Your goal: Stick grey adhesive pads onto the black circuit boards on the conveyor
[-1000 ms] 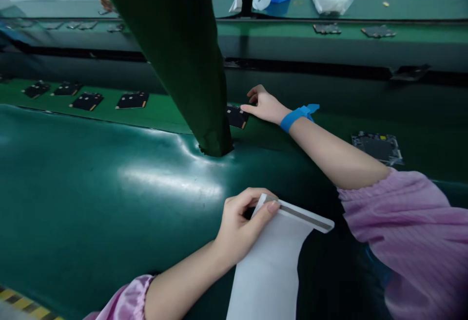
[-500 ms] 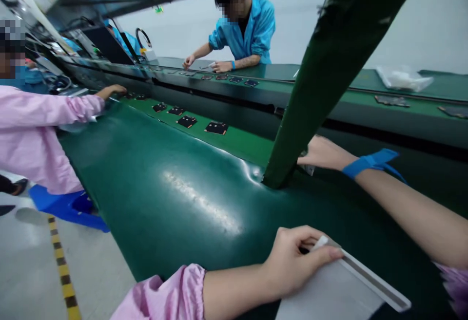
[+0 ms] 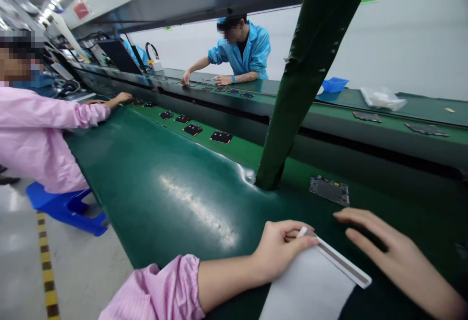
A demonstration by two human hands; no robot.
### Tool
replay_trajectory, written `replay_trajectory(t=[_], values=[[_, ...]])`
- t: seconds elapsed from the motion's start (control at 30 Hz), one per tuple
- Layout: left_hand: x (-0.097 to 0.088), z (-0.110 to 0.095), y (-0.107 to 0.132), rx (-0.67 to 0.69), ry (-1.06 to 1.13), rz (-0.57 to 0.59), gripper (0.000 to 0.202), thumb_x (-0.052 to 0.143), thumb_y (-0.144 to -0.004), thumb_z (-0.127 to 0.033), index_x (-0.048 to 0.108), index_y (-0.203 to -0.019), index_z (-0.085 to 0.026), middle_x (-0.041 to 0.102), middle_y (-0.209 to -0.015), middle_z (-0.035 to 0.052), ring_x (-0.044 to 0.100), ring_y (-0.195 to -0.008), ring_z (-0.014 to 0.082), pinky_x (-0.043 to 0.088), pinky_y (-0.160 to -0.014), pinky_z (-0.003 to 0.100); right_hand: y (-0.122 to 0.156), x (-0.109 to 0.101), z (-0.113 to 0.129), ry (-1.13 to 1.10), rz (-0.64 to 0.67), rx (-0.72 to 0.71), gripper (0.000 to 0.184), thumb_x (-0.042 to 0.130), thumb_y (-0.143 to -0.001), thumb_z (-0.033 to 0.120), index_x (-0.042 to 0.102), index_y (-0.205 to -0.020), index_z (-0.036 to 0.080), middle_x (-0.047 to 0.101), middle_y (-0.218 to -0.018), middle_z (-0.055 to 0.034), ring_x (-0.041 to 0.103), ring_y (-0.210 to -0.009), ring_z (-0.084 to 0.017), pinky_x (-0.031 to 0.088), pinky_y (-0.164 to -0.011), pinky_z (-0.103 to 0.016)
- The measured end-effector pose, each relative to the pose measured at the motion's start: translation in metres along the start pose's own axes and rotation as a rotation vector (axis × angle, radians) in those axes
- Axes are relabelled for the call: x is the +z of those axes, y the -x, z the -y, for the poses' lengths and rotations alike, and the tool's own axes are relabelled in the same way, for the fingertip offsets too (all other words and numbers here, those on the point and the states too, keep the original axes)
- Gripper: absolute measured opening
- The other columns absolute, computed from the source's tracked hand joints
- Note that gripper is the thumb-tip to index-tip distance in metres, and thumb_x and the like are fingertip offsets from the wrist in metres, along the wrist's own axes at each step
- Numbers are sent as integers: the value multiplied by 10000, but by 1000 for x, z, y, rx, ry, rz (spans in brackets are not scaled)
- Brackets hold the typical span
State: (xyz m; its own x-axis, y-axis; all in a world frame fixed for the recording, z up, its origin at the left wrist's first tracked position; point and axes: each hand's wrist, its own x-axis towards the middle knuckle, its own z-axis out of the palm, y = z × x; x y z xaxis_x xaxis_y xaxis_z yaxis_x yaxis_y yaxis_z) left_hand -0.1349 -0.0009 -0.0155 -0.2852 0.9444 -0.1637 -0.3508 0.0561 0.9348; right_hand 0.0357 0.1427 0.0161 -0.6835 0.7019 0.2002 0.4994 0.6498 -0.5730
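My left hand [image 3: 281, 249] pinches one end of a stiff white strip [image 3: 343, 261] with a grey-brown band along it. A white sheet [image 3: 307, 291] hangs down below the strip, partly cut off by the lower picture edge. My right hand [image 3: 395, 256] is open, its fingers stretched toward the left, just right of the strip and holding nothing I can see. Beyond its fingertips a dark circuit board [image 3: 329, 191] lies flat on the green surface.
A slanted green post [image 3: 292, 91] stands left of the board. More dark boards [image 3: 221, 137] lie in a row along the green strip. A co-worker in pink [image 3: 40, 135] reaches in at left; one in blue [image 3: 241, 52] works opposite. A blue stool [image 3: 68, 208] stands at left.
My right hand has come back from beside the post toward the white strip, with its fingers open. The circuit board is now visible. My left hand keeps its hold; the view has shifted.
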Motion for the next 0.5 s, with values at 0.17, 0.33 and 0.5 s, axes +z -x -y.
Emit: replay_trajectory(t=[0.17, 0.33, 0.5], values=[[0, 0, 0, 31, -53, -5, 472, 752, -658, -510, 723, -928, -123, 738, -717, 67, 667, -674, 196, 466, -612, 261, 26, 19, 44, -39, 32, -131, 354, 515, -844, 584, 707, -847, 287, 693, -1022, -59, 697, -874, -242, 590, -644, -270], [0, 1, 0, 36, -36, -7, 530, 758, -616, -564, 712, -892, -114, 740, -738, 85, 688, -719, 225, 480, -631, 276, 22, 26, 43, -26, -100, -175, 391, 502, -844, 607, 707, -839, 273, 698, -980, -60, 703, -823, -228, 580, -608, -259], [0, -1, 1, 50, -36, 10, 540, 746, -631, -573, 713, -898, -104, 746, -787, 108, 695, -758, 237, 497, -671, 292, 19, 24, 45, -6, -88, -168, 426, 473, -850, 625, 715, -800, 279, 688, -1004, -65, 697, -828, -234, 558, -565, -268]])
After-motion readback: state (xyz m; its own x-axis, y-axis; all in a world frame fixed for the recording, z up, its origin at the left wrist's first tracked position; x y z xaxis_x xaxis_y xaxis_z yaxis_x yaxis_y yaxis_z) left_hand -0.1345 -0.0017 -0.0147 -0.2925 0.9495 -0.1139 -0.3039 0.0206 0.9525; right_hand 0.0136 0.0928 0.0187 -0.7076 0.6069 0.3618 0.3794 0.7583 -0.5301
